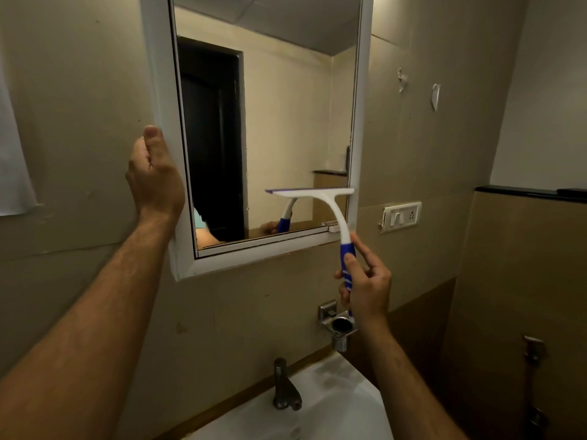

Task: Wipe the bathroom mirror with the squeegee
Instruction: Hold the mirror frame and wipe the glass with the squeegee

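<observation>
Right hand (365, 281) grips squeegee (320, 204) handle, blade above against mirror (270, 122)

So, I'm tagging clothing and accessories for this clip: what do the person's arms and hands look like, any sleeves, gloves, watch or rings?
Both forearms are bare all the way to the picture's lower edge; no sleeve shows. The left hand and the right hand are ungloved. No watch or band sits on either wrist, and no ring shows on the fingers that can be seen. The forearms have visible hair.
</observation>
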The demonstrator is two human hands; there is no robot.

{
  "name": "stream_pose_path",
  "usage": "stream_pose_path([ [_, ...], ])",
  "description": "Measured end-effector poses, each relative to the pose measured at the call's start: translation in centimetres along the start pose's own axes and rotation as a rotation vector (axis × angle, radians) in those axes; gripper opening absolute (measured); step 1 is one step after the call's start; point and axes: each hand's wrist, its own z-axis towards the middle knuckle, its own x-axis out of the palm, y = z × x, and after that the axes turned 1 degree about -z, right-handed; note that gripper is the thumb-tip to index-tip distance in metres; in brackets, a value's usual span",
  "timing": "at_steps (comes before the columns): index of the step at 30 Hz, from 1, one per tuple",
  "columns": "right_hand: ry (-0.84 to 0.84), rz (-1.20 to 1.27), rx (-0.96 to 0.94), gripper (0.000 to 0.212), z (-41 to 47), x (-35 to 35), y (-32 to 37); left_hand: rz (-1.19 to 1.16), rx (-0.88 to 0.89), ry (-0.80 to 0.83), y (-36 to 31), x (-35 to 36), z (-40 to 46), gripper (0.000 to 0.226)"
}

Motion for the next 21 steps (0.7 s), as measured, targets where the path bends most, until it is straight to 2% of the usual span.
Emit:
stream_pose_path([
  [3, -0.012, 0.005, 0.013, 0.036, -0.8, -0.1, -0.7, 0.032, -0.021, 0.044, -0.3, -0.1, 0.4, 0.039],
  [7, 0.023, 0.045, -0.089, 0.04, 1.8, 1.7, 3.3, 0.036, -0.029, 0.127, -2.1, -0.4, 1.9, 0.032],
  [12, 0.029, 0.08, -0.21, 0.042, 6.3, 4.7, 9.1, 0.021, -0.008, 0.103, -5.0, -0.1, 4.5, 0.047],
  [14, 0.017, 0.069, -0.229, 0.042, 6.9, 5.0, 8.8, 0.03, 0.004, 0.101, -5.6, 0.0, 5.4, 0.052],
  [19, -0.009, 0.086, -0.194, 0.041, 5.0, 3.6, 3.7, 0.057, 0.094, 0.081, -6.7, 0.3, 7.3, 0.048],
  [21, -0.015, 0.071, -0.203, 0.042, 5.1, 3.5, 3.9, 0.071, 0.124, 0.074, -7.6, 0.6, 8.2, 0.05],
])
